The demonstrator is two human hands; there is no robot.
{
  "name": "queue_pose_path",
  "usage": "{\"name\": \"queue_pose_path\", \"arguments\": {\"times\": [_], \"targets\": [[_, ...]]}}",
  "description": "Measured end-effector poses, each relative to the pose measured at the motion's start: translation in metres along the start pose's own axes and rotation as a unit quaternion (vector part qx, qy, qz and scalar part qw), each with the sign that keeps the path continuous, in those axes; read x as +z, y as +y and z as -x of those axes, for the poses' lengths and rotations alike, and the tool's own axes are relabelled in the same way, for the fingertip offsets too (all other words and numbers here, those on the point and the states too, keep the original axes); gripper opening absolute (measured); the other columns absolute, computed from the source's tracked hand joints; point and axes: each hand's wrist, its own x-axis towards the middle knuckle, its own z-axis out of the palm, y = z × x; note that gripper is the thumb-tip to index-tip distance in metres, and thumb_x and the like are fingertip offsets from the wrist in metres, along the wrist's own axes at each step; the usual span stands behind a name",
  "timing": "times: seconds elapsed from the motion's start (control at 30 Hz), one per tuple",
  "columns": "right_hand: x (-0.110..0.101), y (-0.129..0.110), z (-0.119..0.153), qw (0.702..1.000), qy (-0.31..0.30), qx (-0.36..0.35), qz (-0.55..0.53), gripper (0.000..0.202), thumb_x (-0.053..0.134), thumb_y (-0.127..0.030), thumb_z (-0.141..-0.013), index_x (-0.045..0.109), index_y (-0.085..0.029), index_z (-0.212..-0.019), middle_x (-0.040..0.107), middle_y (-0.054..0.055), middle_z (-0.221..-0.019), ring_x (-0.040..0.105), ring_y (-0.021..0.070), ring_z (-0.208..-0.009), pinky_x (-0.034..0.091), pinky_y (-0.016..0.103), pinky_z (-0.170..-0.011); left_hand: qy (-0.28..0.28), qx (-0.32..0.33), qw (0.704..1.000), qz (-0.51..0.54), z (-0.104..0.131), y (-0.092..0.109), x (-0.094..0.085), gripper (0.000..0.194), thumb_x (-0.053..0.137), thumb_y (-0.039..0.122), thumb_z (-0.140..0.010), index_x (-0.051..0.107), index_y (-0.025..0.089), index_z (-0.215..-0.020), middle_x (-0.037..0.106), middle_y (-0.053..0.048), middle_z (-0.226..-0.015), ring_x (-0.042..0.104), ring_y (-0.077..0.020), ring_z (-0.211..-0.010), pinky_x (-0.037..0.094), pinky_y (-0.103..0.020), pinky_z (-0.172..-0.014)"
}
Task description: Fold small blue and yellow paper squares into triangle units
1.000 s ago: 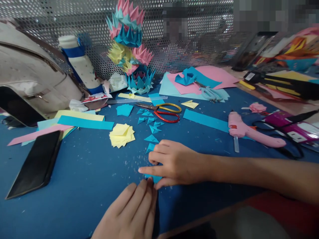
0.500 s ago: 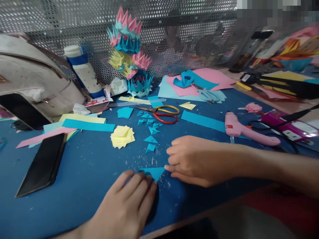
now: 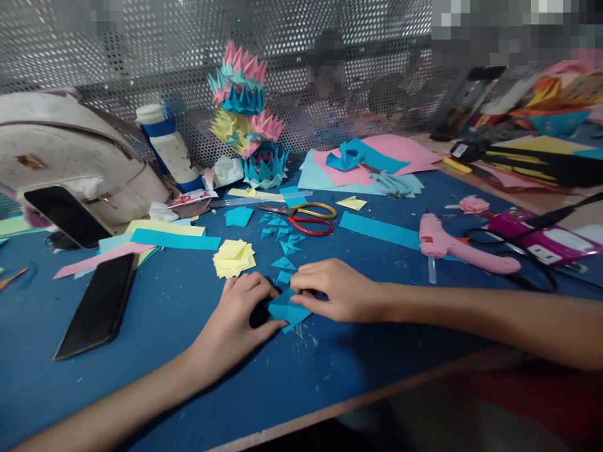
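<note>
A small blue paper square (image 3: 285,310) lies on the table between my hands, now unfolded. My left hand (image 3: 242,309) curves around its left side, with the thumb at the lower edge and the fingers by the upper left corner. My right hand (image 3: 336,290) is closed at the paper's right side, fingers curled and thumb against it. Just beyond, small folded blue paper triangles (image 3: 284,263) lie in a column, the nearest partly covered by my right fingers. Left of them sits a stack of yellow folded paper pieces (image 3: 234,258).
Scissors (image 3: 308,220) with one yellow and one red handle lie behind the triangles. To the right are a blue paper strip (image 3: 379,228) and a pink glue gun (image 3: 461,251). A phone (image 3: 97,307) lies left; a paper-flower tower (image 3: 245,119) stands at the back.
The blue paper has gone from a folded triangle to an opened square. My left hand has moved forward and turned its thumb toward the paper; my right hand has moved left onto it.
</note>
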Motion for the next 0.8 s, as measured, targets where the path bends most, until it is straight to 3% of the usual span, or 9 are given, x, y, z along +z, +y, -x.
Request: {"name": "queue_pose_path", "arguments": {"times": [0.1, 0.23, 0.37, 0.53, 0.7, 0.8], "targets": [[-0.004, -0.002, 0.000, 0.997, -0.005, 0.049, -0.067, 0.030, 0.054, -0.028, -0.093, 0.050, -0.017, -0.066, 0.053, -0.003, -0.064, 0.046, 0.0100, -0.063, 0.027, 0.024, -0.058, 0.015, -0.016, 1.000, 0.007, -0.001, -0.002, -0.002, 0.010, 0.069, 0.021, -0.088, 0.059, 0.020, -0.087, 0.067, 0.000, -0.095, 0.062, -0.0194, -0.090, 0.044, -0.036, -0.083], [-0.004, -0.003, 0.000, 0.998, -0.018, 0.040, -0.037, 0.029, 0.056, -0.025, -0.090, 0.051, -0.017, -0.063, 0.054, -0.001, -0.062, 0.047, 0.0127, -0.068, 0.031, 0.026, -0.063, 0.021, -0.029, 0.999, 0.003, -0.002, -0.003, -0.004, 0.012, 0.062, 0.021, -0.092, 0.059, 0.020, -0.081, 0.068, 0.001, -0.087, 0.063, -0.0186, -0.084, 0.044, -0.036, -0.080], [-0.001, -0.001, 0.001, 0.999, 0.003, -0.020, 0.030, 0.020, 0.060, -0.028, -0.091, 0.058, -0.017, -0.073, 0.059, -0.001, -0.069, 0.046, 0.0140, -0.070, 0.033, 0.027, -0.067, 0.019, -0.020, 1.000, -0.013, -0.003, -0.003, -0.004, 0.013, 0.065, 0.016, -0.087, 0.057, 0.019, -0.077, 0.067, 0.001, -0.090, 0.063, -0.0195, -0.088, 0.040, -0.037, -0.083], [-0.002, 0.005, 0.004, 0.991, 0.032, -0.118, 0.056, 0.015, 0.053, -0.028, -0.100, 0.065, -0.018, -0.100, 0.070, 0.002, -0.098, 0.056, 0.0149, -0.089, 0.037, 0.028, -0.076, 0.013, 0.038, 0.999, -0.025, -0.003, -0.004, -0.008, 0.009, 0.059, 0.015, -0.095, 0.064, 0.023, -0.093, 0.069, 0.000, -0.101, 0.061, -0.0188, -0.097, 0.037, -0.036, -0.087], [-0.003, 0.010, 0.008, 0.958, 0.043, -0.240, 0.154, 0.022, 0.046, -0.026, -0.105, 0.066, -0.020, -0.110, 0.073, -0.001, -0.110, 0.059, 0.0140, -0.100, 0.036, 0.031, -0.072, 0.016, 0.127, 0.990, -0.053, 0.007, -0.006, -0.010, 0.021, 0.047, 0.017, -0.105, 0.067, 0.024, -0.103, 0.074, 0.001, -0.102, 0.061, -0.0176, -0.094, 0.031, -0.037, -0.089], [-0.003, 0.011, 0.008, 0.942, 0.063, -0.270, 0.189, 0.020, 0.050, -0.028, -0.104, 0.069, -0.021, -0.107, 0.074, -0.004, -0.109, 0.060, 0.0131, -0.100, 0.037, 0.032, -0.069, 0.017, 0.170, 0.981, -0.089, 0.013, -0.006, -0.011, 0.032, 0.034, 0.022, -0.109, 0.066, 0.019, -0.110, 0.073, -0.004, -0.107, 0.059, -0.0200, -0.097, 0.030, -0.039, -0.090]]}}
